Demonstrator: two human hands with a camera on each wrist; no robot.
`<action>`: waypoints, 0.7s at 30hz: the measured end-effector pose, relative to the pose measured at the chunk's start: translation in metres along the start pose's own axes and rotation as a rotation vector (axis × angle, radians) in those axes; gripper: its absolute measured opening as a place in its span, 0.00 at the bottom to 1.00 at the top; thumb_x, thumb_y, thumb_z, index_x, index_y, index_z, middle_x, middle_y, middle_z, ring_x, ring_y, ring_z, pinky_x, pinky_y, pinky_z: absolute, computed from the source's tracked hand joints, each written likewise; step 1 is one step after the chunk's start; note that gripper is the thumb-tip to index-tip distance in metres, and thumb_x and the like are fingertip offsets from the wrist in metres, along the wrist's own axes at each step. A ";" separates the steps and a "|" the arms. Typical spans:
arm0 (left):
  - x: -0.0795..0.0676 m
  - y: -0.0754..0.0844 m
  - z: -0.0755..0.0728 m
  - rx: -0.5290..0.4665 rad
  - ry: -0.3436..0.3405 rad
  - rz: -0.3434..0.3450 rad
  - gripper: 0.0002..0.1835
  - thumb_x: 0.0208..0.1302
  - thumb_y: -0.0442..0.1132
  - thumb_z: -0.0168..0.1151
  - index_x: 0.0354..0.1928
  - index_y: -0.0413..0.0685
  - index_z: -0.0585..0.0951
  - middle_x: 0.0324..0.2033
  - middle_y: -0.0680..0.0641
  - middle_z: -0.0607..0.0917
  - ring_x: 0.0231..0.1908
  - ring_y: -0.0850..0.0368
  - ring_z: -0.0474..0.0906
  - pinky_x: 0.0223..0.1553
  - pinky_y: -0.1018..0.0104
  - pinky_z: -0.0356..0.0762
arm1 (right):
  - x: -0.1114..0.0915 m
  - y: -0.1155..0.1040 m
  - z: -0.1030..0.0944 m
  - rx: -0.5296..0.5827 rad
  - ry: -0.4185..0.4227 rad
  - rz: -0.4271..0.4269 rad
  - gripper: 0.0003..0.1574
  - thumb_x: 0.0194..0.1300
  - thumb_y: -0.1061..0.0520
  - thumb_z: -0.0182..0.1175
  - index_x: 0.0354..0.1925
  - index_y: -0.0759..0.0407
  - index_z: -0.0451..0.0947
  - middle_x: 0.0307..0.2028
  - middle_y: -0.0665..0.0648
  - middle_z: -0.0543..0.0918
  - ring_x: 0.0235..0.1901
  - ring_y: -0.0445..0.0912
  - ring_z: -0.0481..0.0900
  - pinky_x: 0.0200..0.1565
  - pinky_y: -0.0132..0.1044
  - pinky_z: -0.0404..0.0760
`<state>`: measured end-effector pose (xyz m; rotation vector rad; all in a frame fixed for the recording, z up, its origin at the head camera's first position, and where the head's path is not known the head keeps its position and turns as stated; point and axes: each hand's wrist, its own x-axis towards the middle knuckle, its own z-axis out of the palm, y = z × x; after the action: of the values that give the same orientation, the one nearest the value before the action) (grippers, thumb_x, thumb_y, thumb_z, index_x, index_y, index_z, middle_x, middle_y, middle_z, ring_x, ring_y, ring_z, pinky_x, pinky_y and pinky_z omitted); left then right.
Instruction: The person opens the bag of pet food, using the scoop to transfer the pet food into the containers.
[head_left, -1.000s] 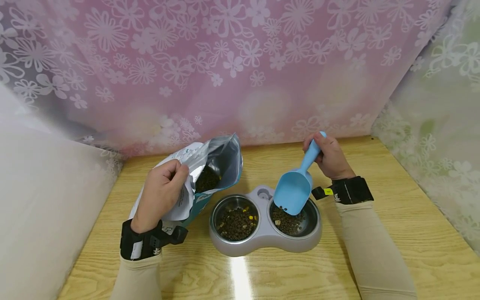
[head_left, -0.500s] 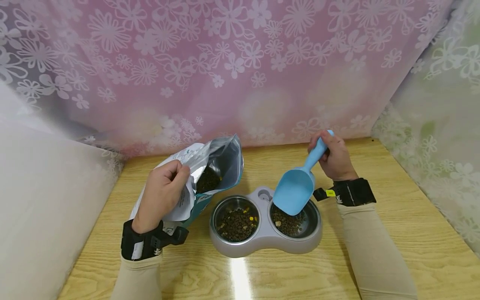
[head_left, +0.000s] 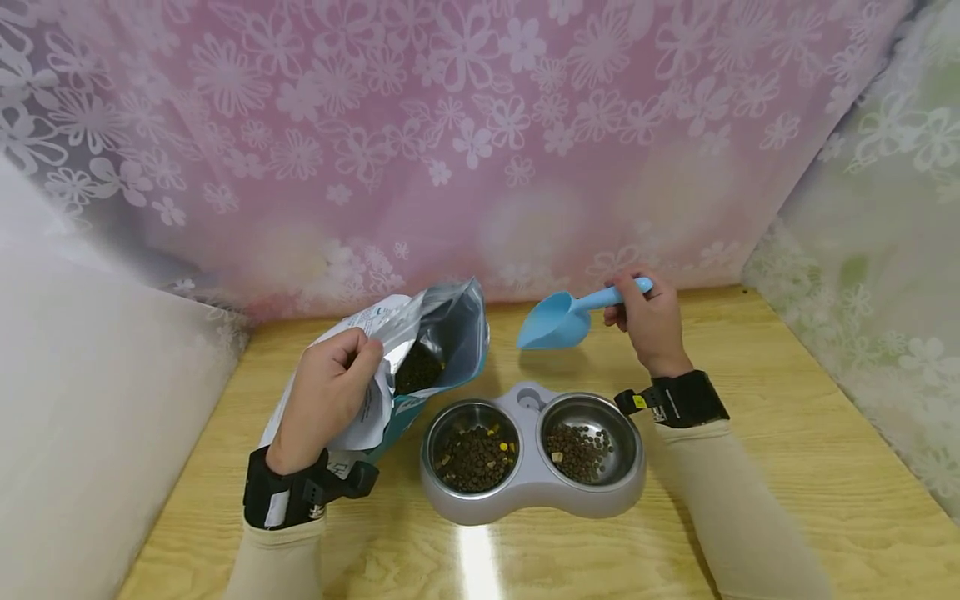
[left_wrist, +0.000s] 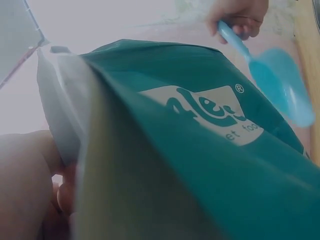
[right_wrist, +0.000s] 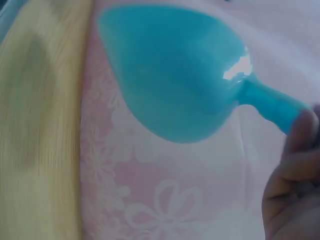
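Note:
My right hand (head_left: pixel 651 325) grips the handle of a light blue scoop (head_left: pixel 557 322), held above the table behind the bowls. No kibble shows in the scoop. With my left hand (head_left: pixel 327 392) I pinch the edge of an open pet food bag (head_left: pixel 397 421), teal and white with a silvery lining. The bag leans with its mouth toward the right, and dark kibble (head_left: pixel 418 370) lies inside. In front stands a grey double feeder (head_left: pixel 534 492). Its left steel bowl (head_left: pixel 467 410) holds brown kibble with yellow bits; its right steel bowl (head_left: pixel 619 433) holds a smaller brown portion.
Everything stands on a wood-grain table (head_left: pixel 772 433). A pink flowered curtain (head_left: pixel 517 217) hangs along its back edge, with a pale wall (head_left: pixel 90 400) on the left and a green-white flowered cloth (head_left: pixel 877 300) on the right.
My right hand has carried the scoop from over the right bowl up and leftward to behind the feeder, turning it more level toward the bag. The left hand still holds the bag.

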<state>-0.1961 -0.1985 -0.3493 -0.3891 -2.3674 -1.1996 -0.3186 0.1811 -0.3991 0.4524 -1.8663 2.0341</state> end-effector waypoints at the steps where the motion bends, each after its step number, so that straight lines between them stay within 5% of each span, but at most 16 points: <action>1: -0.001 0.001 0.000 -0.001 0.001 0.001 0.22 0.71 0.41 0.53 0.17 0.50 0.63 0.12 0.49 0.58 0.14 0.58 0.59 0.13 0.64 0.53 | -0.003 0.001 0.003 -0.077 -0.036 -0.013 0.21 0.71 0.52 0.55 0.42 0.73 0.74 0.22 0.61 0.77 0.19 0.46 0.78 0.23 0.34 0.75; 7: -0.002 0.027 -0.004 -0.013 -0.001 0.009 0.21 0.70 0.33 0.52 0.16 0.47 0.62 0.12 0.48 0.57 0.14 0.57 0.58 0.14 0.65 0.52 | -0.016 -0.007 0.022 -0.562 -0.234 -0.008 0.22 0.70 0.38 0.52 0.46 0.54 0.74 0.30 0.53 0.82 0.27 0.45 0.79 0.31 0.41 0.75; 13: -0.001 0.005 -0.002 -0.013 -0.005 0.035 0.21 0.72 0.43 0.52 0.17 0.52 0.64 0.12 0.50 0.58 0.15 0.58 0.58 0.15 0.64 0.53 | -0.025 -0.019 0.036 -0.844 -0.510 0.127 0.26 0.69 0.40 0.53 0.55 0.55 0.67 0.47 0.55 0.79 0.37 0.47 0.77 0.36 0.40 0.72; 21: -0.001 -0.001 -0.002 0.004 -0.005 0.044 0.21 0.72 0.45 0.51 0.18 0.54 0.64 0.13 0.50 0.58 0.15 0.58 0.57 0.16 0.64 0.54 | -0.037 -0.023 0.042 -1.092 -0.726 0.244 0.23 0.58 0.46 0.63 0.43 0.60 0.68 0.27 0.54 0.75 0.22 0.46 0.72 0.25 0.37 0.68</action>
<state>-0.1956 -0.2005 -0.3495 -0.4419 -2.3530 -1.1749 -0.2749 0.1401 -0.3916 0.6833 -3.1791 0.6524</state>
